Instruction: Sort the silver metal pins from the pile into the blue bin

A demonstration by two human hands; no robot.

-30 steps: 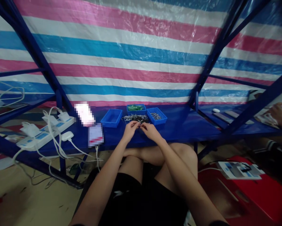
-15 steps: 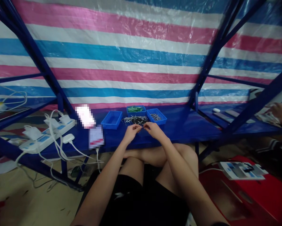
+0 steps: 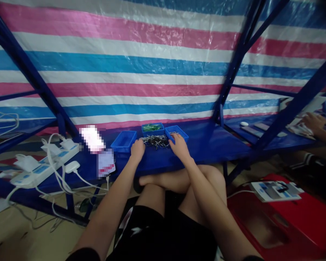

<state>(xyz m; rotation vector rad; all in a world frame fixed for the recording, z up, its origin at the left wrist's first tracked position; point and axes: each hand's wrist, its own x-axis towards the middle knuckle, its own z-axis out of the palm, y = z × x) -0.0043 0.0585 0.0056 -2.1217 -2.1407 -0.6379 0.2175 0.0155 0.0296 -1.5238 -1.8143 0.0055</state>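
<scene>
My left hand (image 3: 137, 149) is at the left end of a pile of thin silver and black pin-like pieces (image 3: 156, 142) on the blue table. Its fingers are curled closed, and what they hold, if anything, is hidden. My right hand (image 3: 178, 145) reaches over the near left edge of the right blue bin (image 3: 185, 138), fingers apart and bent down into it. That bin's contents are mostly hidden by the hand. Behind the pile, the middle blue bin (image 3: 144, 132) holds green pieces. A third blue bin (image 3: 122, 148) stands left of my left hand, with no contents showing.
A white power strip (image 3: 51, 163) with plugs and looping cables lies at the left, beside two blurred-out devices. Blue metal posts (image 3: 235, 69) frame the table before a striped sheet (image 3: 141, 65). Another person's hands (image 3: 311, 123) are at far right, above a red stool (image 3: 296, 221).
My hands were close together in front of the pile, fingertips pinched. They have parted: the left moved left to the pile's end, the right moved right to the bin and opened.
</scene>
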